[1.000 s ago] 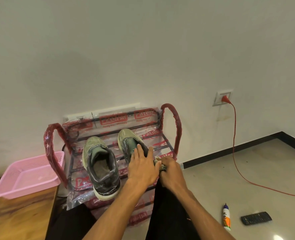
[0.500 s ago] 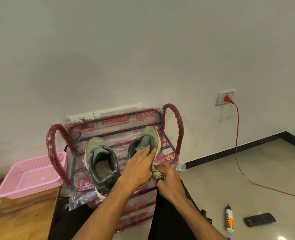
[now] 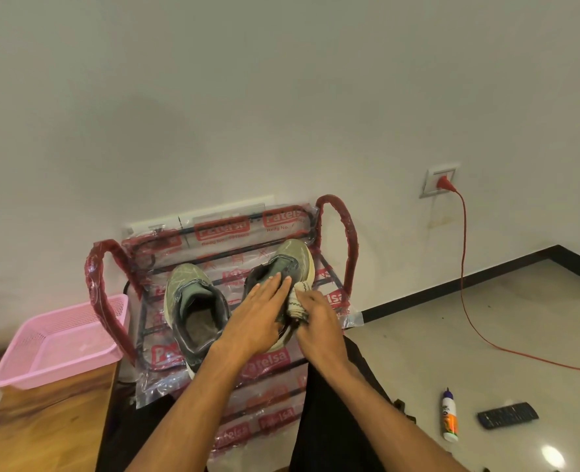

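Two olive-green sneakers sit on a red shoe rack (image 3: 346,240) wrapped in printed plastic. The left sneaker (image 3: 193,308) lies free, heel toward me. My left hand (image 3: 258,318) rests with straight fingers on the opening of the right sneaker (image 3: 297,257). My right hand (image 3: 319,325) grips a rolled cream cloth (image 3: 298,299) and holds it against the right sneaker's outer side. The heel of that sneaker is hidden under my hands.
A pink plastic basket (image 3: 57,338) stands on a wooden table (image 3: 43,420) at the left. On the tiled floor at the right lie a white glue bottle (image 3: 449,417) and a black remote (image 3: 508,414). A red cable (image 3: 465,267) runs from a wall socket (image 3: 441,182) across the floor.
The right sneaker has turned, its toe now pointing toward the rack's back right corner. My right hand has lifted the cloth up along the shoe's side. The camera has tilted slightly.
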Motion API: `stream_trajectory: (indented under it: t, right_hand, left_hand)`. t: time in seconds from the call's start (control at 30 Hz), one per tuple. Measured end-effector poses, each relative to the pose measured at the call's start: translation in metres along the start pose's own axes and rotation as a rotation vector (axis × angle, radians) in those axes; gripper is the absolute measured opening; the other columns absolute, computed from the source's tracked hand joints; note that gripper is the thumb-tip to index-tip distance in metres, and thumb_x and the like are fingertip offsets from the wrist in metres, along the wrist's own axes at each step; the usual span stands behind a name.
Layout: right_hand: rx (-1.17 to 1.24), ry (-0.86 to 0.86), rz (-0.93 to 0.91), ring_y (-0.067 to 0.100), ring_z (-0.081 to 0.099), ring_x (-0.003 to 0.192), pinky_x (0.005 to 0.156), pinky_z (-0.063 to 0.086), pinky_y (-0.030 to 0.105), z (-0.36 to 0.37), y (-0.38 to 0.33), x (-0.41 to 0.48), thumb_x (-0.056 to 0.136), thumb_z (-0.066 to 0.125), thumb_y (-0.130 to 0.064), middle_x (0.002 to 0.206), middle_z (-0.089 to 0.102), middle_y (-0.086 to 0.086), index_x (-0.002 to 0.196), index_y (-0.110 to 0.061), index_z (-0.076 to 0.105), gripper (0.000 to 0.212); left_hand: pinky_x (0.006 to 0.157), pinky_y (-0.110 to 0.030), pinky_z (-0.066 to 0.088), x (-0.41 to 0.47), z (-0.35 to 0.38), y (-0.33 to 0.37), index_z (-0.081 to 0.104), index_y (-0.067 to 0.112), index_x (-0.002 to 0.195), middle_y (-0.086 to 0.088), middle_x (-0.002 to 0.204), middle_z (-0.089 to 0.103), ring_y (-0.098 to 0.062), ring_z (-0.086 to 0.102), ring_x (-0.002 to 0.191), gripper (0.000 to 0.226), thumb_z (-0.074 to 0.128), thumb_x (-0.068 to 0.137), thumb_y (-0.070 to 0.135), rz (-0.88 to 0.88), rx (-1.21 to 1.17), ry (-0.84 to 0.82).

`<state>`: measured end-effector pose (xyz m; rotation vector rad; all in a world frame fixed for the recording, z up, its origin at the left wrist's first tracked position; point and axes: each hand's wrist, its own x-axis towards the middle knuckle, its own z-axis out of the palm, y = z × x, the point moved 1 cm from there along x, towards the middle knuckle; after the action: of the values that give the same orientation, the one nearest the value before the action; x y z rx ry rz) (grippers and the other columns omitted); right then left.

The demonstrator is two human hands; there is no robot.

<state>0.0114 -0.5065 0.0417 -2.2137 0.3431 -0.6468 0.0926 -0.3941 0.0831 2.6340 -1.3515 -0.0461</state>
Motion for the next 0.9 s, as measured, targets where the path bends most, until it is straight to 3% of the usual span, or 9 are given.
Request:
stream_trajectory:
  t: [0.1, 0.17, 0.23, 0.3, 0.4, 0.6, 0.77, 0.9]
  right_hand:
    - [-0.102, -0.015, -0.111, 0.008, 0.046, 0.113, 0.097, 0.04, 0.017, 0.009, -0.001, -0.02, 0.081, 0.06, 0.008, 0.122, 0.054, -0.004, 0.134, -0.011, 0.055, 0.057]
    - [-0.205, -0.058, -0.201, 0.011, 0.047, 0.117, 0.097, 0.039, 0.016, 0.01, 0.005, -0.027, 0.077, 0.066, 0.007, 0.125, 0.054, -0.002, 0.133, -0.01, 0.056, 0.06]
    - [-0.275, -0.05, -0.2, 0.013, 0.048, 0.117, 0.099, 0.044, 0.022, 0.008, 0.014, -0.02, 0.077, 0.069, 0.003, 0.126, 0.055, -0.001, 0.133, -0.011, 0.056, 0.059]
    - [-0.295, -0.042, -0.106, 0.014, 0.049, 0.115, 0.098, 0.048, 0.03, 0.005, 0.017, -0.011, 0.08, 0.066, 0.002, 0.124, 0.056, 0.0, 0.134, -0.011, 0.054, 0.057]
    - [-0.324, -0.052, -0.103, 0.015, 0.05, 0.111, 0.092, 0.05, 0.031, 0.008, 0.011, -0.012, 0.08, 0.064, 0.002, 0.12, 0.056, 0.0, 0.133, -0.01, 0.056, 0.054]
    - [-0.434, -0.192, -0.342, 0.015, 0.053, 0.093, 0.073, 0.053, 0.027, 0.017, 0.002, -0.045, 0.064, 0.071, -0.005, 0.104, 0.057, -0.004, 0.116, -0.015, 0.065, 0.053]
    - [-0.4, -0.109, -0.143, 0.012, 0.054, 0.095, 0.073, 0.054, 0.025, 0.018, 0.008, -0.037, 0.066, 0.08, -0.012, 0.107, 0.057, -0.006, 0.12, -0.016, 0.065, 0.057]
    - [-0.46, -0.123, -0.233, 0.014, 0.055, 0.09, 0.072, 0.053, 0.024, 0.026, 0.003, -0.042, 0.062, 0.082, -0.013, 0.103, 0.057, -0.002, 0.113, -0.012, 0.067, 0.054]
  left_hand:
    - [0.117, -0.024, -0.003, -0.003, -0.004, -0.005, -0.007, 0.02, 0.154, -0.002, 0.16, -0.013, -0.014, -0.008, 0.148, 0.089, 0.054, 0.089, 0.006, 0.022, -0.049, -0.064]
    - [0.118, -0.025, 0.012, -0.003, -0.005, -0.009, -0.005, 0.024, 0.154, 0.005, 0.16, -0.013, -0.013, -0.003, 0.148, 0.093, 0.055, 0.087, 0.002, 0.008, -0.122, -0.104]
    - [0.113, -0.027, 0.028, -0.001, -0.005, -0.012, -0.005, 0.031, 0.153, 0.012, 0.159, -0.015, -0.011, 0.004, 0.147, 0.099, 0.059, 0.085, 0.0, -0.015, -0.167, -0.14]
    - [0.11, -0.03, 0.035, 0.0, -0.004, -0.014, -0.006, 0.035, 0.153, 0.018, 0.157, -0.016, -0.011, 0.008, 0.146, 0.103, 0.061, 0.084, -0.002, -0.029, -0.208, -0.171]
    - [0.112, -0.029, 0.033, 0.002, -0.005, -0.018, -0.004, 0.037, 0.152, 0.024, 0.153, -0.016, -0.011, 0.007, 0.147, 0.103, 0.058, 0.083, -0.007, -0.026, -0.283, -0.198]
    - [0.119, -0.032, 0.017, 0.01, 0.0, -0.022, -0.002, 0.034, 0.153, 0.016, 0.158, -0.013, -0.008, 0.0, 0.147, 0.102, 0.054, 0.082, -0.013, -0.018, -0.309, -0.223]
    - [0.119, -0.028, 0.016, 0.01, 0.002, -0.022, 0.0, 0.033, 0.153, 0.015, 0.159, -0.011, -0.008, 0.002, 0.146, 0.1, 0.052, 0.082, -0.013, -0.037, -0.337, -0.215]
    - [0.118, -0.025, 0.015, 0.011, 0.003, -0.025, 0.0, 0.031, 0.154, 0.015, 0.159, -0.01, -0.007, 0.002, 0.146, 0.101, 0.052, 0.08, -0.015, -0.029, -0.33, -0.212]
